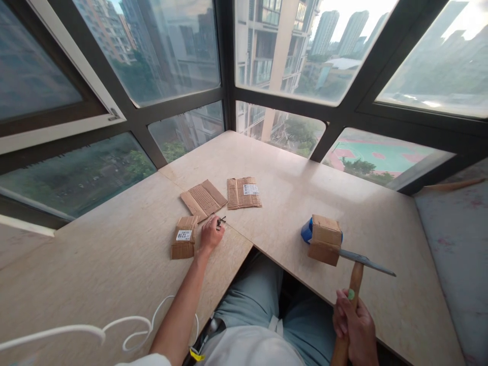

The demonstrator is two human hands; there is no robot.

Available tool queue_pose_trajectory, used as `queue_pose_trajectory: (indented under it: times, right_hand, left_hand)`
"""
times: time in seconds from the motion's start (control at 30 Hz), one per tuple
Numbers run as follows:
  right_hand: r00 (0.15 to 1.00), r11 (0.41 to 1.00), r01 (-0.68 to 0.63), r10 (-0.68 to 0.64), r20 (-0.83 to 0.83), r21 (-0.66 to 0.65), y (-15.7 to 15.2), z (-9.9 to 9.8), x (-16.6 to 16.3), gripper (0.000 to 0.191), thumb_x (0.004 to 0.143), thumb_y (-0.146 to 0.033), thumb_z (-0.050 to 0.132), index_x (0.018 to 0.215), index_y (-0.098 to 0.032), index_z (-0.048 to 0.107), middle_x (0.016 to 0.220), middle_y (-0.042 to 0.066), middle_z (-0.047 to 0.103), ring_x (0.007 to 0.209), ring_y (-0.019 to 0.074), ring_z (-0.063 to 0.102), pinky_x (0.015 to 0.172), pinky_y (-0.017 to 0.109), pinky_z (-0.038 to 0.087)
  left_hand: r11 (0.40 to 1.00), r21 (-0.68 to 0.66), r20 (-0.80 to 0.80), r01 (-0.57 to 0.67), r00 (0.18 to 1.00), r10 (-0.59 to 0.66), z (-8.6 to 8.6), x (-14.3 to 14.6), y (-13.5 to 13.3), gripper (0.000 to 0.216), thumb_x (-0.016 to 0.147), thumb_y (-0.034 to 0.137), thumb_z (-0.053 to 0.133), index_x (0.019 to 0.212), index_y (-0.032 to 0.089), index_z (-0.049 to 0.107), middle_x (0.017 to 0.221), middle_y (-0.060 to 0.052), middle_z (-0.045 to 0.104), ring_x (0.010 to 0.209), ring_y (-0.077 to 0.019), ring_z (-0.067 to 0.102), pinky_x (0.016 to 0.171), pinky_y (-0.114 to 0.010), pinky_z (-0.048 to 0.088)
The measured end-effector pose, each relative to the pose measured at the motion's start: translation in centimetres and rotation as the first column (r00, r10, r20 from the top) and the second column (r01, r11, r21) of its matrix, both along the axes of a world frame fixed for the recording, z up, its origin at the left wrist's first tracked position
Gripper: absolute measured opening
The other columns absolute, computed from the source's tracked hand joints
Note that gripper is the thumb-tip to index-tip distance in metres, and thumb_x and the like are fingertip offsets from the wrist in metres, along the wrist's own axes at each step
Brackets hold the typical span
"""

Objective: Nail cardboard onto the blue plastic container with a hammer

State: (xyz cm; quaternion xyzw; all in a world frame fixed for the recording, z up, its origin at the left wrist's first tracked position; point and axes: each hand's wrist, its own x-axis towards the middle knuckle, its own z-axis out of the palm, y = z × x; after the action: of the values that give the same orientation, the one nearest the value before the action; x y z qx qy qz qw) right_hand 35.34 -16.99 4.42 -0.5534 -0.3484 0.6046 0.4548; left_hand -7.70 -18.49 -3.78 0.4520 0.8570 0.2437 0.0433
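Note:
My left hand (212, 235) rests on the counter, its fingers closed around a few small dark nails (221, 221) that poke out at the fingertips. Just left of it stands a folded piece of brown cardboard (184, 249) with a white label. Near the counter's right front edge, my right hand (355, 325) grips the wooden handle of a hammer (357, 279). The hammer's long metal head reaches to the side of a bent cardboard piece (326, 234); whether they touch I cannot tell. This cardboard covers part of a blue object (306, 231).
Two flattened cardboard pieces, one plain (204, 199) and one labelled (244, 193), lie beyond my left hand. A white cable (129, 320) loops across the lower left of the stone-look counter (114, 254). Windows border the back, and a wall (453, 244) is at the right.

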Motion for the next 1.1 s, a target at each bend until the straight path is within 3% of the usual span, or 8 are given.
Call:
queue_pose_trajectory:
  times: [0.1,0.23,0.53,0.8,0.93,1.0,1.1]
  right_hand:
    - [1.0,1.0,0.007,-0.007,-0.002,0.001,-0.1,0.1,0.1,0.041,0.073,-0.046,0.079,0.081,-0.02,0.048,0.051,-0.012,0.039,0.031,0.002,0.028,0.024,0.013,0.029]
    - [1.0,1.0,0.014,-0.014,-0.002,0.012,-0.1,0.6,0.5,0.039,0.074,-0.044,0.079,0.083,-0.02,0.049,0.052,-0.012,0.039,0.031,0.002,0.029,0.024,0.013,0.029]
    - [0.998,0.998,0.054,-0.054,0.017,0.014,-0.3,1.3,1.6,0.041,0.071,-0.043,0.081,0.08,-0.02,0.049,0.053,-0.011,0.041,0.03,0.0017,0.031,0.024,0.012,0.029]
    - [0.998,0.997,0.067,-0.066,0.019,-0.044,-1.1,0.8,2.5,0.045,0.067,-0.045,0.082,0.079,-0.021,0.046,0.053,-0.012,0.04,0.03,0.0018,0.03,0.025,0.012,0.028]
    - [0.997,0.996,0.077,-0.076,0.023,-0.038,-1.2,0.7,2.8,0.046,0.066,-0.047,0.083,0.08,-0.021,0.047,0.052,-0.012,0.04,0.03,0.0013,0.03,0.024,0.011,0.027]
    - [0.997,0.997,0.073,-0.072,0.022,-0.039,-1.1,0.7,3.0,0.046,0.067,-0.047,0.082,0.08,-0.021,0.048,0.052,-0.012,0.04,0.03,0.0013,0.03,0.024,0.011,0.027]
    - [0.997,0.996,0.075,-0.074,0.022,-0.041,-0.9,0.6,3.2,0.045,0.067,-0.047,0.083,0.081,-0.02,0.049,0.052,-0.012,0.04,0.03,0.0016,0.03,0.024,0.012,0.028]
  left_hand:
    - [0.998,0.05,0.046,0.043,0.998,-0.046,-0.1,0.3,-0.5,0.047,0.082,0.022,0.054,0.129,0.017,0.052,0.138,-0.012,0.056,0.134,-0.0244,0.047,0.111,-0.04,0.036]
    - [0.989,0.109,0.012,-0.104,0.995,0.103,0.0,0.4,-1.8,0.05,0.083,0.026,0.056,0.13,0.011,0.052,0.132,-0.017,0.059,0.126,-0.0281,0.053,0.106,-0.04,0.041]
    - [0.964,-0.05,-0.074,-0.263,0.963,0.259,0.5,0.7,-3.1,0.032,0.088,0.023,0.049,0.11,0.013,0.069,0.111,-0.017,0.068,0.104,-0.0298,0.062,0.095,-0.04,0.046]
    - [0.95,-0.062,-0.085,-0.306,0.95,0.3,1.8,0.6,-2.1,0.026,0.088,0.022,0.047,0.094,0.017,0.072,0.098,-0.014,0.071,0.094,-0.0292,0.065,0.086,-0.04,0.048]
    - [0.926,0.061,0.101,-0.372,0.925,0.365,2.5,1.3,-2.1,0.023,0.086,0.022,0.047,0.092,0.017,0.069,0.097,-0.013,0.072,0.094,-0.0276,0.067,0.085,-0.039,0.051]
    - [0.875,0.179,0.278,-0.449,0.877,0.392,2.9,1.5,-2.3,0.022,0.084,0.026,0.048,0.091,0.017,0.067,0.094,-0.012,0.074,0.09,-0.0246,0.069,0.082,-0.036,0.053]
    - [0.777,0.315,0.524,-0.544,0.783,0.336,4.0,1.8,-2.7,0.024,0.081,0.033,0.05,0.092,0.015,0.063,0.095,-0.012,0.075,0.079,-0.0206,0.072,0.067,-0.03,0.056]
